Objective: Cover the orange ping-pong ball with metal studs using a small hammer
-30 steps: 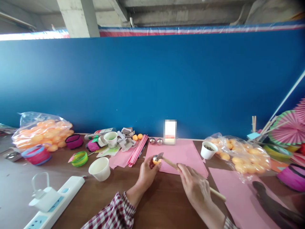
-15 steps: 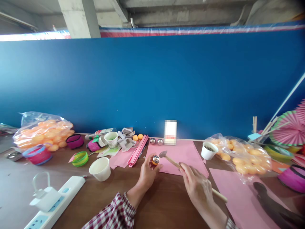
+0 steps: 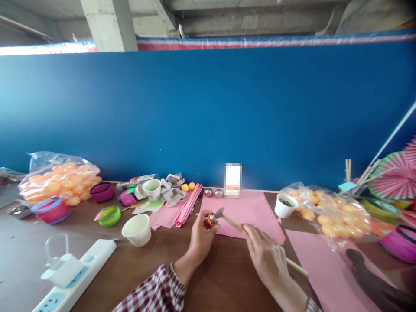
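My left hand [image 3: 200, 234] is closed round a small ball [image 3: 212, 219], mirror-silver on top with orange showing at its side. In my right hand [image 3: 264, 249] is a long wooden-handled tool [image 3: 232, 223] with a pointed, leaf-shaped grey head. That head lies against the upper right of the ball, as far as I can see; whether it is a brush or a blade I cannot tell. The handle's tail sticks out behind my right hand. Beyond both hands, two silver balls [image 3: 213, 192] sit at the far edge of a pink sheet [image 3: 243, 208].
Left of my hands stand a white paper cup [image 3: 136, 232] and a white power strip [image 3: 87, 271]. Bags of orange balls lie at far left [image 3: 61, 180] and right [image 3: 344, 216]. A cup of dark bits [image 3: 286, 204] stands right. A blue partition [image 3: 208, 117] rises behind the table.
The tool's head has moved slightly left and down, from beside the ball onto it. My right hand shifted a little left with it; my left hand has barely moved.
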`<state>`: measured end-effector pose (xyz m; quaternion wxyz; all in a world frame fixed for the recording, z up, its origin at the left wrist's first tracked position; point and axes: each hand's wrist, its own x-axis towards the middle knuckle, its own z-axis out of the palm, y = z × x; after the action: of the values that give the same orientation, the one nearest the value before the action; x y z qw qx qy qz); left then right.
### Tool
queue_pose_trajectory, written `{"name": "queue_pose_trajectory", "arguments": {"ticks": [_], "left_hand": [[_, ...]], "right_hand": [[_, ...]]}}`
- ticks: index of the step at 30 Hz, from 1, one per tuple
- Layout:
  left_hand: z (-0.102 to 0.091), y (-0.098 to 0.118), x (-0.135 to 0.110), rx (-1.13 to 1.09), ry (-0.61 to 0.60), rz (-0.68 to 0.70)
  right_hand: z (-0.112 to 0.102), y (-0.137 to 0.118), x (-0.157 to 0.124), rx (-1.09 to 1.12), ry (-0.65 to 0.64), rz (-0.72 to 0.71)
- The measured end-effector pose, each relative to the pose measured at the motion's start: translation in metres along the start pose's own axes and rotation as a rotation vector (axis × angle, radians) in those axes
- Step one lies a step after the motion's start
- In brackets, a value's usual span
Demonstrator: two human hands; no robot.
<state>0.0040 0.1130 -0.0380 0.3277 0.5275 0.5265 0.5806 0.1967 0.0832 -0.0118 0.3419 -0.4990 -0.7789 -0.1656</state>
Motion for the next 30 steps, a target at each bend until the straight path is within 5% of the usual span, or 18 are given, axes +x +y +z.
{"name": "queue_pose_trajectory", "arguments": {"ticks": [30], "left_hand": [[-0.0019, -0.0019, 0.0004, 0.111, 0.059, 0.141]], "right_hand": [[0.0031, 0.0024, -0.003, 0.073, 0.022, 0.042]]}}
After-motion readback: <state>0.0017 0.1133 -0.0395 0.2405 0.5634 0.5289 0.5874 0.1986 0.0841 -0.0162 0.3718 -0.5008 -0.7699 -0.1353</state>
